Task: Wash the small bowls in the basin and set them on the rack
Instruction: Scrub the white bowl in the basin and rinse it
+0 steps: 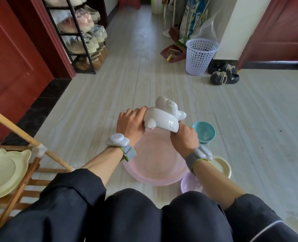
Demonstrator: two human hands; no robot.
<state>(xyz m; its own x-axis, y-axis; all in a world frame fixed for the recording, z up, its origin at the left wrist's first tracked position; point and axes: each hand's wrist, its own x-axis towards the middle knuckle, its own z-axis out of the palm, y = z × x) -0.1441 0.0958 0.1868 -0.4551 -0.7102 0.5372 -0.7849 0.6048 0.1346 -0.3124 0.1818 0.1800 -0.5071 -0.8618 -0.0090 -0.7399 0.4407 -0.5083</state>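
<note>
I hold a glossy white animal-shaped bowl (164,115) upside down above the pink basin (155,170) on the floor. My left hand (130,123) grips its left end and my right hand (184,137) grips its right underside. A teal bowl (205,132) stands on the floor right of the basin. A cream bowl (222,166) and a lilac bowl (190,185) sit by my right forearm, partly hidden. The wooden rack (22,182) at my left carries a pale yellow-green cat-eared plate (5,172).
A lilac perforated waste basket (199,55) and dark shoes (224,75) stand ahead on the right. A dustpan and brooms (173,51) lean behind them. A black shoe rack (81,35) lines the left wall by red doors. My dark-trousered knees (144,215) fill the foreground.
</note>
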